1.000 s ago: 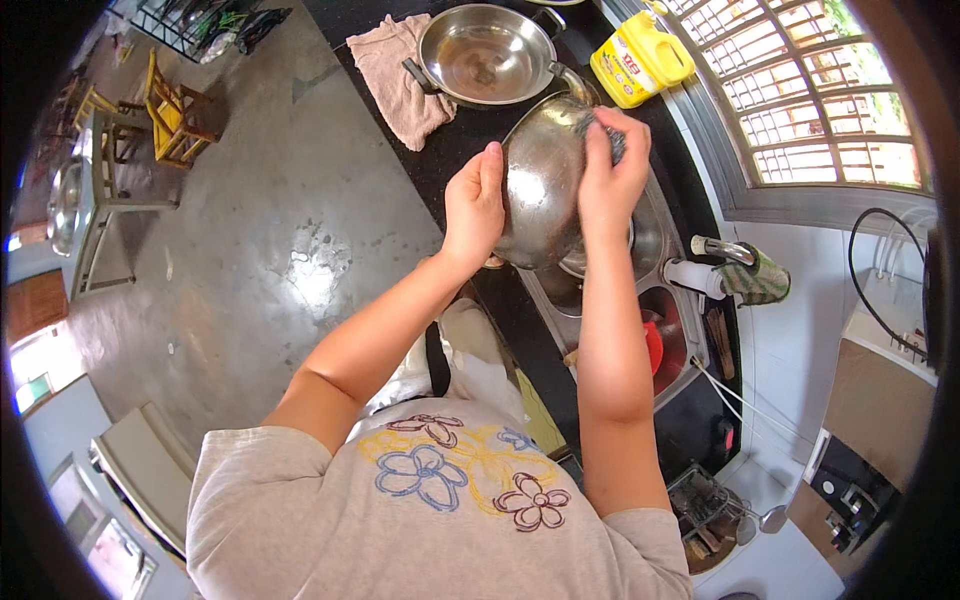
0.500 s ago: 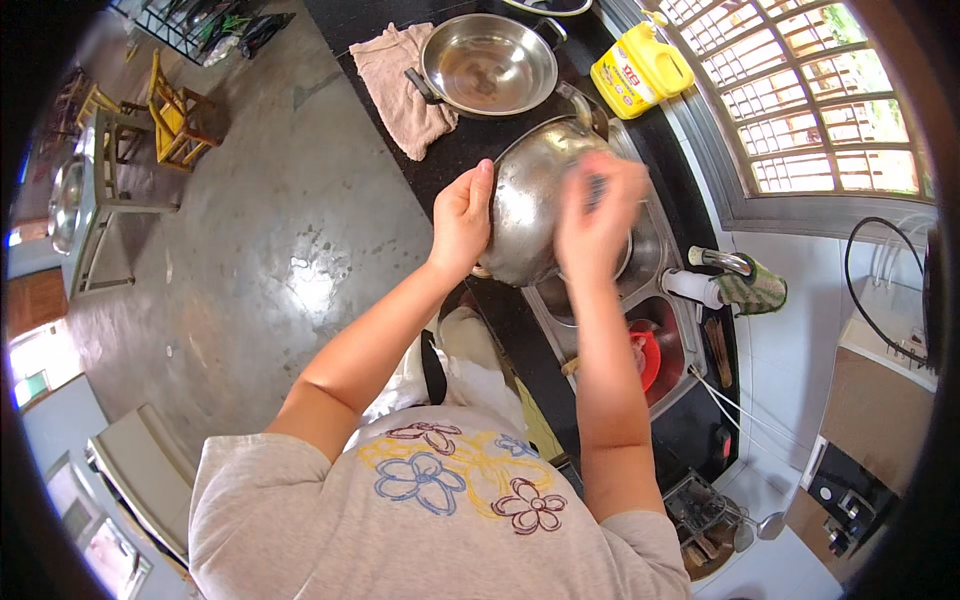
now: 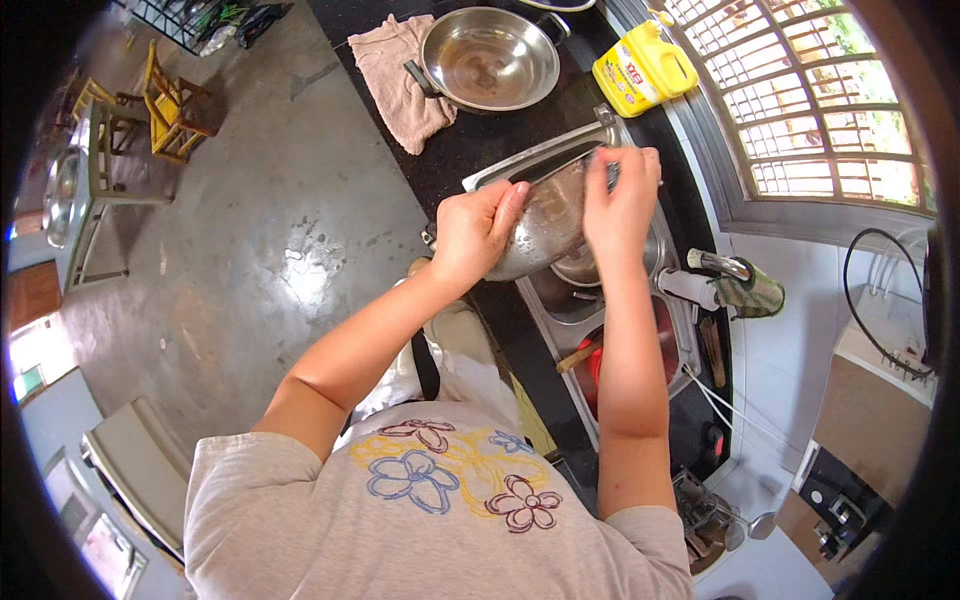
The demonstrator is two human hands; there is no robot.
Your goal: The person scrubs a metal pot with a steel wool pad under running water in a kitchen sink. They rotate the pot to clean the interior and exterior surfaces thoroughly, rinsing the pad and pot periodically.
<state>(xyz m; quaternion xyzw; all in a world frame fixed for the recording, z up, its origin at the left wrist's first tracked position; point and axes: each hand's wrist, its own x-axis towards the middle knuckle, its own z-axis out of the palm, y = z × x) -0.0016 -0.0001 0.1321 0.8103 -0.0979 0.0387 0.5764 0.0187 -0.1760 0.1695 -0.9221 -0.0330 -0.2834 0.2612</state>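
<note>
A dull metal pot (image 3: 545,235) is tipped over the sink (image 3: 555,150), its outer wall wet with drops. My left hand (image 3: 475,232) is closed on the pot's near-left edge, the thumb lying along the rim. On the far right side my right hand (image 3: 625,200) is closed around a small dark grey scrubber (image 3: 612,177), mostly hidden by the fingers, at the pot's rim. Another metal pan (image 3: 578,268) shows partly in the sink beneath the pot. A red bowl (image 3: 592,375) and a wooden handle (image 3: 577,358) lie in the nearer basin, partly behind my right forearm.
A two-handled metal pan (image 3: 490,60) stands on the black counter beside a pink cloth (image 3: 405,85). A yellow jug (image 3: 643,70) stands under the barred window (image 3: 800,90). The tap (image 3: 722,263), with a green cloth around it, juts in from the right.
The pot has turned from its rounded side facing up to a tilt with its rim at the far side. My right hand has shifted slightly right, to the rim.
</note>
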